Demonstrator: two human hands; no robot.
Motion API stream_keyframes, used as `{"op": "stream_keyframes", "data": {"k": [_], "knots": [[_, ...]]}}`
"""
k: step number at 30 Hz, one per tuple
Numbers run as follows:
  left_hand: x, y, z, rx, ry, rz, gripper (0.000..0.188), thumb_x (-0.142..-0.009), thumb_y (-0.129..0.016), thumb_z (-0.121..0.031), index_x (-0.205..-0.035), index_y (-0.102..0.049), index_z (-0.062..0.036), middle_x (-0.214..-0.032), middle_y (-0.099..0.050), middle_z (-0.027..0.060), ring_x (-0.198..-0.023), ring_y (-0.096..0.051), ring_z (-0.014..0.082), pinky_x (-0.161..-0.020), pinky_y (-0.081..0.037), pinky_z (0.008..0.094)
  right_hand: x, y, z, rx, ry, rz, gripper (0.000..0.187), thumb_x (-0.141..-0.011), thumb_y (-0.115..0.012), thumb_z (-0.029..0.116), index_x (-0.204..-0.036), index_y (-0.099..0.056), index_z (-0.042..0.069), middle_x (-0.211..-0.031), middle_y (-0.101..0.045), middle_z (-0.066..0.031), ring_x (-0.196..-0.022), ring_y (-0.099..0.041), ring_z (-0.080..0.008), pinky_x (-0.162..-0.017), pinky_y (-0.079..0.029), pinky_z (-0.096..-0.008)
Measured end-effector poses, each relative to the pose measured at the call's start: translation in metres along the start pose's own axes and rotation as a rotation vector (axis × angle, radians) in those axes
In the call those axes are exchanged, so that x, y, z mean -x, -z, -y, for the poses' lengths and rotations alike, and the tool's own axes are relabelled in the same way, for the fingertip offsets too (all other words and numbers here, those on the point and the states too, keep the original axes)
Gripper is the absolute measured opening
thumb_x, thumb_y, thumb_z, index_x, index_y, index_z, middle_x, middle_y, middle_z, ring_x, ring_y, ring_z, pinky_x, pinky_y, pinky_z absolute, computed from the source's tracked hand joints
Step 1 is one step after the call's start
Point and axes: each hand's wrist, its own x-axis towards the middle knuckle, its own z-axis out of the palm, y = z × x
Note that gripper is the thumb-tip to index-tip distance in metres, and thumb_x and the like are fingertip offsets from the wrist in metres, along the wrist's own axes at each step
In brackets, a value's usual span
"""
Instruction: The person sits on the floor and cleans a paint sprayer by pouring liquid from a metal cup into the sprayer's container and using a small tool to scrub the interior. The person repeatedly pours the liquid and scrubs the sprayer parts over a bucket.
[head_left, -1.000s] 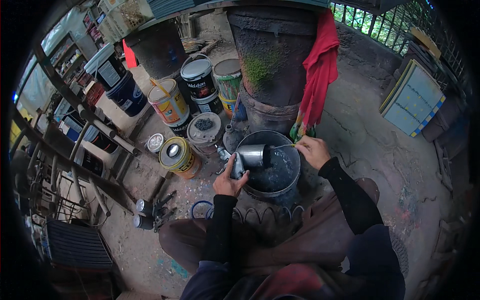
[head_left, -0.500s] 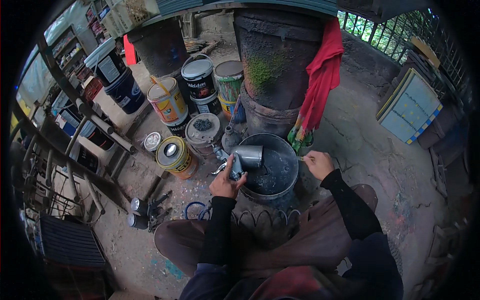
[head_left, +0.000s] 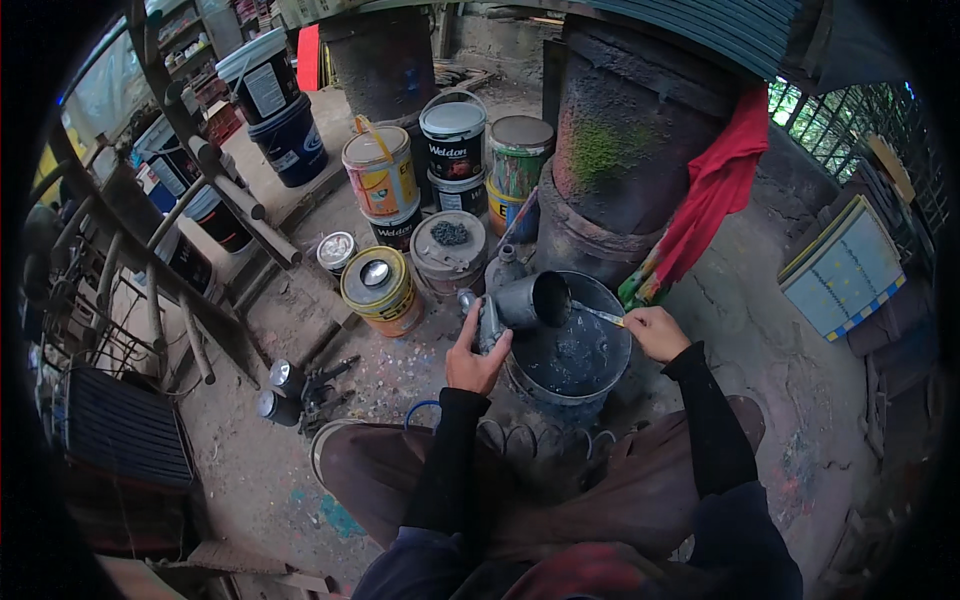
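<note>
My left hand is closed around a spray gun. Its dark metal cup is tilted on its side, mouth toward the right, over a large bucket of dark grey liquid. Between the fingers of my right hand is a thin brush with a yellowish handle end. The brush points left, and its tip is close to the cup's mouth; whether they touch I cannot tell. A grey bottle stands behind the cup.
Several paint cans surround the bucket, among them a yellow-rimmed can and a lidded grey pail. A red cloth hangs from a large mossy pot. More spray-gun parts lie at left; a coiled hose is near my legs.
The cup has turned so that its mouth shows more. My right hand has brought the brush over the bucket, toward the cup. The whole view has shifted.
</note>
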Motion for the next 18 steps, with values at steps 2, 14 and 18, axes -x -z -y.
{"op": "stream_keyframes", "data": {"k": [2, 14, 18], "knots": [[-0.007, 0.008, 0.011, 0.274, -0.058, -0.077, 0.057, -0.087, -0.061, -0.02, -0.137, -0.04, -0.0055, -0.084, -0.066, 0.0057, -0.063, -0.06, 0.0151, -0.057, -0.047, 0.0274, -0.005, -0.003, 0.032, -0.076, -0.059, 0.142, 0.024, -0.085, -0.052, 0.019, -0.084, -0.064, -0.002, -0.06, -0.056, -0.0085, -0.052, -0.054, -0.0164, -0.051, -0.043, -0.0324], [-0.034, 0.086, -0.017, 0.909, 0.505, -0.441, 0.045, -0.096, -0.045, -0.029, -0.138, -0.036, -0.0164, -0.068, -0.041, -0.0045, -0.047, -0.037, 0.0038, -0.039, -0.028, 0.0186, -0.175, -0.269, 0.087, -0.403, -0.033, -0.333, 0.03, -0.09, -0.045, 0.017, -0.112, -0.056, 0.0, -0.101, -0.059, -0.0264, -0.1, -0.053, -0.0436, -0.087, -0.042, -0.0449], [-0.04, 0.086, -0.019, 0.921, 0.559, -0.51, 0.047, -0.095, -0.046, -0.032, -0.139, -0.035, -0.0159, -0.06, -0.035, -0.0049, -0.045, -0.035, 0.0044, -0.038, -0.029, 0.0199, -0.251, -0.301, 0.074, -0.29, -0.216, -0.535, 0.051, -0.085, -0.047, 0.014, -0.132, -0.038, -0.002, -0.121, -0.049, -0.0295, -0.116, -0.044, -0.0415, -0.099, -0.036, -0.0415]]}}
